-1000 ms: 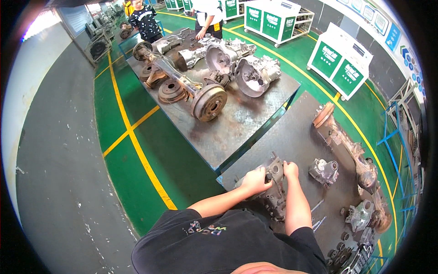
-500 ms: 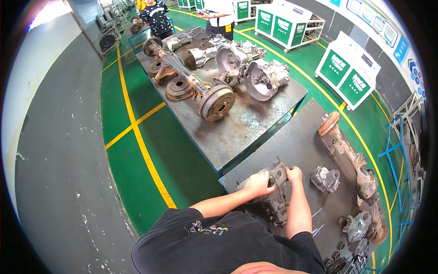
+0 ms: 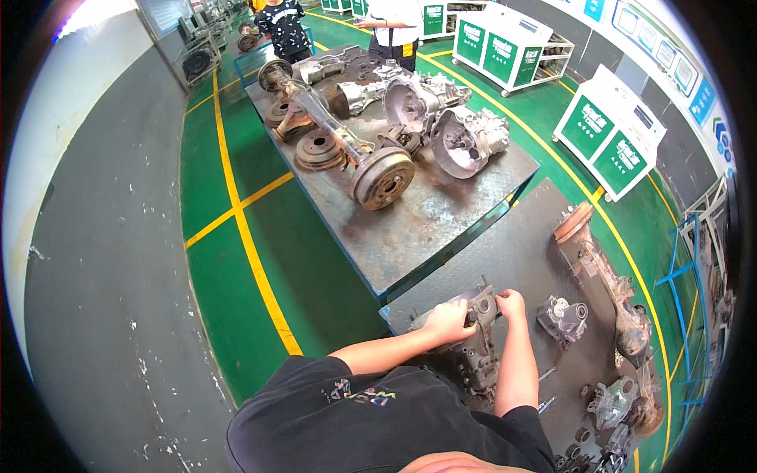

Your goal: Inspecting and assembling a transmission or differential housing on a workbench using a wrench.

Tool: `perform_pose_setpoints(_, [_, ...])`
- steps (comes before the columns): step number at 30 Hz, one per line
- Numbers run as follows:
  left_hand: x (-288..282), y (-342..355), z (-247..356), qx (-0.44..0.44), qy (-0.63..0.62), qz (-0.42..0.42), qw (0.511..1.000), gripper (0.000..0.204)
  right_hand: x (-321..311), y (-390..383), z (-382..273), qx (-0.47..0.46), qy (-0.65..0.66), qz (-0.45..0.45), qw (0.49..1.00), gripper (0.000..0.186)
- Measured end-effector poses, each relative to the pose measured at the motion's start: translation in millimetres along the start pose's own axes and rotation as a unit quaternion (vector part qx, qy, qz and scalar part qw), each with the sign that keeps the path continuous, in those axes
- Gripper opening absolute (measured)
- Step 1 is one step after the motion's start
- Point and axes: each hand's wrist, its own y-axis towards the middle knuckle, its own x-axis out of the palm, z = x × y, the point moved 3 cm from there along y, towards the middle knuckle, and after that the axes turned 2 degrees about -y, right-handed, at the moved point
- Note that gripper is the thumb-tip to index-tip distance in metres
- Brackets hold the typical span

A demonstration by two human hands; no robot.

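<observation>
On the near metal table a grey gearbox housing [image 3: 482, 347] stands in front of me, with thin studs rising at its far end. My left hand [image 3: 448, 320] is closed over its left side, the thumb beside a small dark knob or plug. At the upper right edge, the fingers of my right hand [image 3: 511, 304] are bent and pressed together at the housing; what sits between the fingertips is too small to make out. Right of that hand lies a smaller silver gear casing [image 3: 562, 320]. A long rusty axle [image 3: 602, 277] lies along the table's right side.
A second metal table [image 3: 386, 252] ahead carries a drum-ended axle [image 3: 384, 180], brake drums and bell-shaped housings [image 3: 460, 150]. Wrenches [image 3: 547, 400] and small round parts [image 3: 582, 435] lie at the near right. Two people stand beyond. Green-and-white cabinets [image 3: 607, 130] stand to the right.
The view has shifted slightly, so the far table appears a little farther right. My right-hand fingers have curled in a little at the housing's edge; the left hand keeps nearly the same hold.
</observation>
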Motion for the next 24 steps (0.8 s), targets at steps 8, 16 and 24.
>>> perform_pose_setpoints(8, [-1,1,3,0.002,0.004,0.011,1.000,0.057,1,0,8,0.101,-0.082,0.024,0.991,0.039])
perform_pose_setpoints(16, [-4,0,4,-0.007,0.002,-0.021,1.000,0.065,6,0,15,0.085,-0.012,-0.003,0.996,0.043])
perform_pose_setpoints(24, [-4,0,3,0.001,-0.006,-0.007,1.000,0.063,-1,-14,-5,0.001,0.014,0.056,0.998,0.042])
